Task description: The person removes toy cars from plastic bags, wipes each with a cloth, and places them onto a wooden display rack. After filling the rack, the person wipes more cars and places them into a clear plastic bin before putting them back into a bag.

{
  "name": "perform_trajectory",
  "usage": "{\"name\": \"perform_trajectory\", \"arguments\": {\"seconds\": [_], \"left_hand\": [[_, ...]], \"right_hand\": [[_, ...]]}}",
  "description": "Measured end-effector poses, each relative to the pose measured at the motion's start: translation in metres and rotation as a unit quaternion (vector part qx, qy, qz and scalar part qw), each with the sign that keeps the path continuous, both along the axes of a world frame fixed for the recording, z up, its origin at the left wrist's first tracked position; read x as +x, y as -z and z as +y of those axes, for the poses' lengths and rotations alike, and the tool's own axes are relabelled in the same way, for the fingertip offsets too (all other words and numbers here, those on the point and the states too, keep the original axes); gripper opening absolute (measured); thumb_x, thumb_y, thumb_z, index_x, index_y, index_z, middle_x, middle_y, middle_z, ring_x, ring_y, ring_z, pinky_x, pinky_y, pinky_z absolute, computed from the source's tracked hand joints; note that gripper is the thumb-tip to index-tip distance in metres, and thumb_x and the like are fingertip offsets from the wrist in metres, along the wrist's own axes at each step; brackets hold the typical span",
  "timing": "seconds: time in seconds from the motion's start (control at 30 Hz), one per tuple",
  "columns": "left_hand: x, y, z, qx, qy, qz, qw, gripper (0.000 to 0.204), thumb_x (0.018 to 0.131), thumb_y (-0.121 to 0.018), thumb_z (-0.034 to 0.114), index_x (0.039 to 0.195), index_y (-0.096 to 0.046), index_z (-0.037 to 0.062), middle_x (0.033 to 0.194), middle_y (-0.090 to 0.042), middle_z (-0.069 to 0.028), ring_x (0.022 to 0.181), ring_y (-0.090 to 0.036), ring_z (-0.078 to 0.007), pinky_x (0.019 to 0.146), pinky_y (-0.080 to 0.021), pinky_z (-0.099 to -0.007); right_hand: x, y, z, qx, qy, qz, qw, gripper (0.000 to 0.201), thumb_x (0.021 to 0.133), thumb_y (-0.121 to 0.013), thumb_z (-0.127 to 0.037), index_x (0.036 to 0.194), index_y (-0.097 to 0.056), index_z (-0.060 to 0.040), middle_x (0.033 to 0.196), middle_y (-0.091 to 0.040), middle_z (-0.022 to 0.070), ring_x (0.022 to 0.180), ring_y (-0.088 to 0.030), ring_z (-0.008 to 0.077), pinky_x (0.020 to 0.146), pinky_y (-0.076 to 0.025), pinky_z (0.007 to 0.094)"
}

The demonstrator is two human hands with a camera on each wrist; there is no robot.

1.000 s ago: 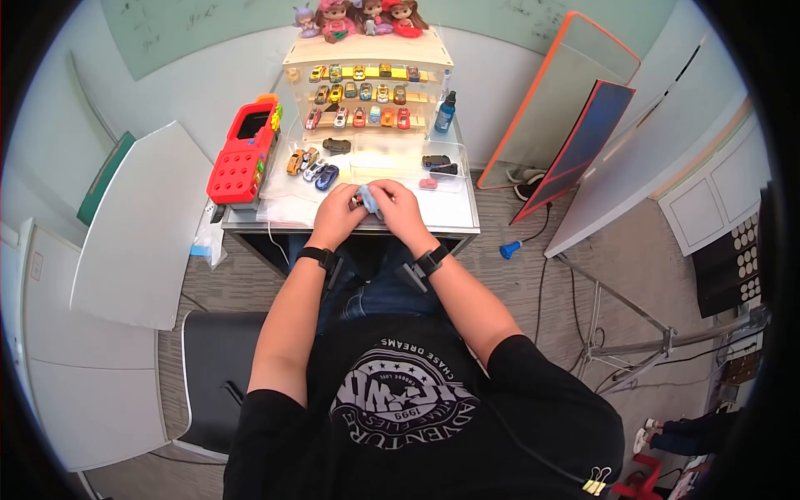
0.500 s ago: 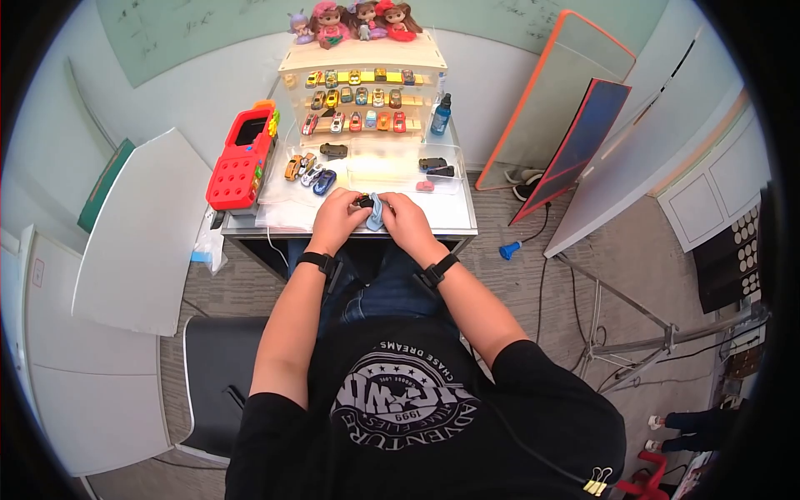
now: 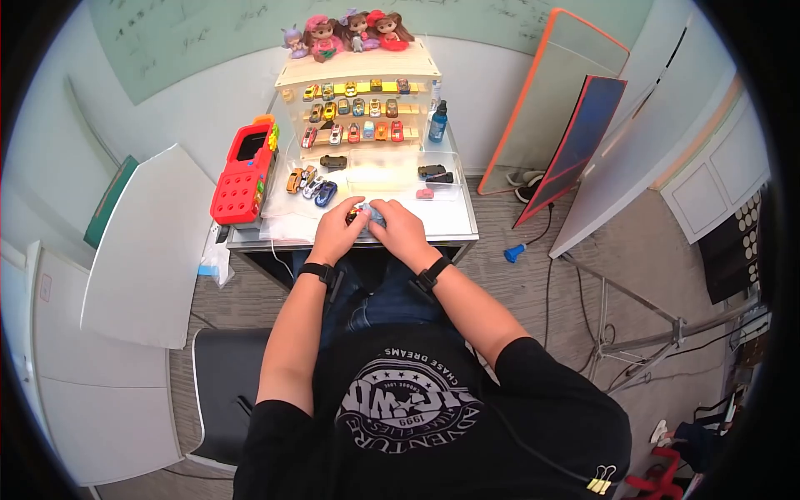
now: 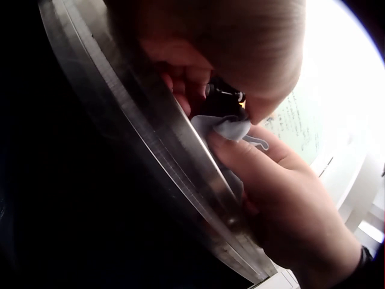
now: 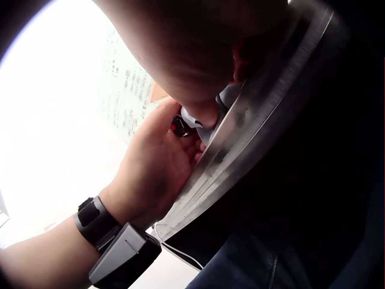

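Note:
Near the table's front edge, my left hand [image 3: 337,233] grips a small toy car [image 4: 224,103], its dark underside and a wheel showing in the left wrist view. From the other side, my right hand [image 3: 403,228] pinches a light blue-grey cloth [image 4: 233,127] between thumb and fingers and holds it against the car. A bit of red shows on the car's end in the right wrist view, beside the cloth [image 5: 190,117]. Fingers of both hands hide most of the car. Just beyond them on the table lie a blue toy car [image 3: 326,194] and several others.
A clear tiered display [image 3: 292,117] with rows of toy cars stands behind, dolls [image 3: 323,37] on its wooden top. At right are a clear tray [image 3: 454,158] with dark cars and a blue bottle [image 3: 437,123]. A red toy case [image 3: 239,196] stands at left.
The cloth hung lower between the hands half a second ago; now it is bunched up against the car. The car has turned from dark side to red and yellow in the head view.

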State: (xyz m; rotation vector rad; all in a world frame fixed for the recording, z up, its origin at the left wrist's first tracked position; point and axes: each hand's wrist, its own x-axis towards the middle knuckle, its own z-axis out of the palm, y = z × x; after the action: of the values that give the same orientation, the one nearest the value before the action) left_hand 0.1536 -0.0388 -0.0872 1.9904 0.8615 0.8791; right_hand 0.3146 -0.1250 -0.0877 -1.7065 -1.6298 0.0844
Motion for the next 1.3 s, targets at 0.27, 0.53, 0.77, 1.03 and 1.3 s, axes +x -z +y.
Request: {"name": "perform_trajectory", "arguments": {"seconds": [0.27,0.53,0.77,1.03,1.3], "left_hand": [[0.002,0.012,0.007,-0.047,-0.021,-0.057,0.997,0.035,0.101,-0.067,0.030,0.123,-0.071,0.0028,0.085,-0.073,-0.0140,0.076,-0.069,-0.0171,0.071,-0.053,-0.0320],[0.001,0.010,0.009,-0.098,0.014,-0.074,0.992,0.034,0.105,-0.064,0.033,0.097,-0.071,0.0004,0.073,-0.067,-0.0052,0.066,-0.059,-0.0109,0.063,-0.046,-0.0288],[-0.001,0.007,0.010,-0.084,0.033,-0.033,0.995,0.037,0.105,-0.062,0.035,0.095,-0.072,0.0010,0.072,-0.067,-0.0058,0.068,-0.059,-0.0113,0.064,-0.046,-0.0290],[0.000,0.017,0.017,-0.118,0.061,-0.079,0.988,0.026,0.101,-0.069,0.027,0.103,-0.071,0.0011,0.081,-0.068,-0.0044,0.074,-0.061,-0.0126,0.071,-0.049,-0.0286],[0.001,0.015,0.014,0.039,0.031,-0.067,0.996,0.029,0.087,-0.083,0.019,0.106,-0.070,0.0005,0.097,-0.065,-0.0080,0.086,-0.062,-0.0188,0.079,-0.052,-0.0315]], "right_hand": [[0.007,0.007,0.000,0.009,-0.032,0.056,0.998,0.031,0.092,-0.073,-0.025,0.120,-0.069,-0.0112,0.097,-0.070,0.0140,0.087,-0.070,0.0360,0.076,-0.056,0.0441],[0.014,0.010,0.001,0.005,-0.064,0.261,0.963,0.033,0.097,-0.068,-0.015,0.127,-0.067,-0.0029,0.105,-0.074,0.0158,0.087,-0.071,0.0249,0.080,-0.055,0.0352],[0.024,0.003,0.002,-0.039,-0.077,0.400,0.912,0.029,0.102,-0.065,-0.011,0.130,-0.067,-0.0015,0.103,-0.073,0.0040,0.086,-0.064,0.0096,0.077,-0.052,0.0277],[0.030,0.020,0.009,-0.009,-0.135,0.404,0.905,0.035,0.104,-0.065,-0.016,0.137,-0.063,-0.0058,0.107,-0.070,-0.0029,0.081,-0.061,0.0026,0.067,-0.051,0.0209],[0.030,0.020,0.010,0.001,-0.085,0.359,0.929,0.034,0.101,-0.064,-0.011,0.134,-0.067,-0.0039,0.111,-0.070,0.0018,0.087,-0.064,0.0059,0.073,-0.054,0.0236]]}}
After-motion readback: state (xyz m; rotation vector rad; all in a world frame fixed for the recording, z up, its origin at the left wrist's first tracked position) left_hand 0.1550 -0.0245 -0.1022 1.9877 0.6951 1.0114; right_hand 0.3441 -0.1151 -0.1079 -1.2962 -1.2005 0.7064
